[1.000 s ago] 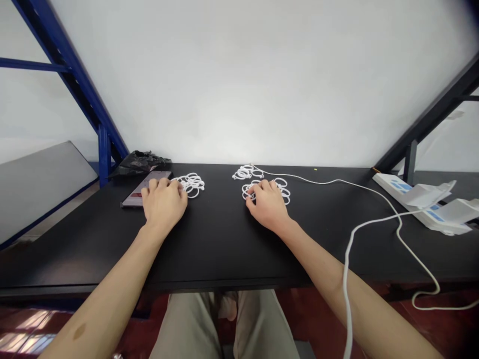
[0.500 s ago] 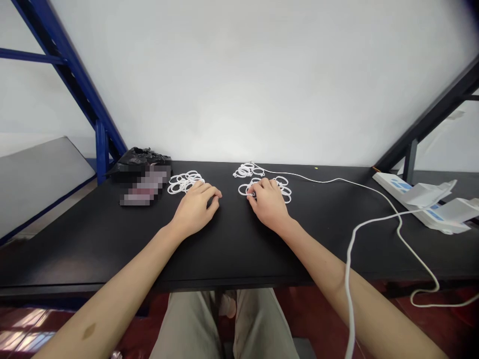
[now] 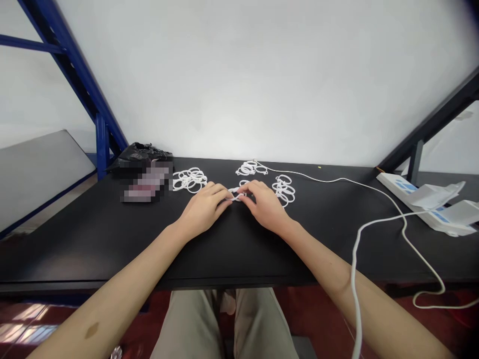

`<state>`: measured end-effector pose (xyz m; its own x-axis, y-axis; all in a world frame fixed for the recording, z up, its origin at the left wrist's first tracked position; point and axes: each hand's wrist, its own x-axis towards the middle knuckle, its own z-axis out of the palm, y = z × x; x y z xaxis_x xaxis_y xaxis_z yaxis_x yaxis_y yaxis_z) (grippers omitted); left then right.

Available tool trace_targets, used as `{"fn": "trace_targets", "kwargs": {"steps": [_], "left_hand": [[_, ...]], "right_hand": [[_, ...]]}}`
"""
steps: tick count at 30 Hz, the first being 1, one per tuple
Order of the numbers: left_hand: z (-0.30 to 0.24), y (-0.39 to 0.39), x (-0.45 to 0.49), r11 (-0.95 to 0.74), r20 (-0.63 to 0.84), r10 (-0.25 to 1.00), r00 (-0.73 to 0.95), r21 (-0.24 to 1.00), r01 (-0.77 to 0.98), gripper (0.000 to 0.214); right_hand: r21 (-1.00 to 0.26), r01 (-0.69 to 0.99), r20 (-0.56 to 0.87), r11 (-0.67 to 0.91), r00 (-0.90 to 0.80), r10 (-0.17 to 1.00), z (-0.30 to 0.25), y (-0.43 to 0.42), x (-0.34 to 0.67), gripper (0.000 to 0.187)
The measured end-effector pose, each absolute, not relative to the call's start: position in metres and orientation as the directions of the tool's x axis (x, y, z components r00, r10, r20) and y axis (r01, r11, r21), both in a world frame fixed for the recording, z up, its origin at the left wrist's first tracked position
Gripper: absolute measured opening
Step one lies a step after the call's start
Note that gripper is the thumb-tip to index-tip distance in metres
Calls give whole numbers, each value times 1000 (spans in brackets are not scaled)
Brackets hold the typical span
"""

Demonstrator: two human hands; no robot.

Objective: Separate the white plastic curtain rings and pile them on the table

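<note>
My left hand (image 3: pixel 204 208) and my right hand (image 3: pixel 266 205) meet over the middle of the table, fingertips almost touching. Between them they pinch white curtain rings (image 3: pixel 235 195); how many is hidden by the fingers. Beyond my left fingers lies a loose pile of white rings (image 3: pixel 190 179). Another group of rings (image 3: pixel 284 191) is just right of my right hand, some with small eyelets showing. A third cluster (image 3: pixel 247 168) sits farther back, near the wall.
The black table (image 3: pixel 149 249) runs up to a white wall. A black plastic bag (image 3: pixel 144 152) and a blurred-out item (image 3: pixel 145 184) lie at the left. On the right are a white power strip (image 3: pixel 402 188) and a white cable (image 3: pixel 374 222) that passes over my right forearm.
My left hand has moved right, away from the left pile. My right hand has shifted slightly left from the right group. The two hands now hold white rings between them.
</note>
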<state>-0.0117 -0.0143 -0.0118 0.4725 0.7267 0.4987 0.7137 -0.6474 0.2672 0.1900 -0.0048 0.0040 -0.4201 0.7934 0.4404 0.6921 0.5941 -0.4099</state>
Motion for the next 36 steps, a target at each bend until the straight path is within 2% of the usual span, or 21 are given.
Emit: {"fn": "trace_targets", "kwargs": {"steps": [2, 5, 13, 18, 23, 27, 36], "left_hand": [[-10, -15, -11, -631, 485, 745, 459, 286, 722, 22], [-9, -16, -10, -605, 473, 766, 435, 302, 737, 21], [-9, -16, -11, -510, 493, 807, 326, 302, 806, 17], [-8, -15, -12, -518, 506, 798, 327, 298, 801, 17], [-6, -17, -11, -589, 493, 777, 392, 350, 728, 20], [-3, -21, -10, -659, 506, 734, 453, 372, 653, 22], [4, -26, -7, -673, 528, 723, 444, 399, 622, 23]], "right_hand": [[-424, 703, 417, 571, -409, 812, 3, -4, 190, 17], [-373, 752, 360, 544, -423, 832, 2, -3, 191, 25], [-190, 863, 315, 469, -399, 861, 3, -2, 193, 13], [-126, 897, 329, 424, -365, 871, 3, -3, 193, 18], [-162, 847, 417, 506, -407, 813, 5, -6, 191, 34], [-177, 813, 392, 555, -459, 797, 5, -8, 189, 37], [-344, 789, 412, 509, -361, 837, -3, -2, 189, 12]]}}
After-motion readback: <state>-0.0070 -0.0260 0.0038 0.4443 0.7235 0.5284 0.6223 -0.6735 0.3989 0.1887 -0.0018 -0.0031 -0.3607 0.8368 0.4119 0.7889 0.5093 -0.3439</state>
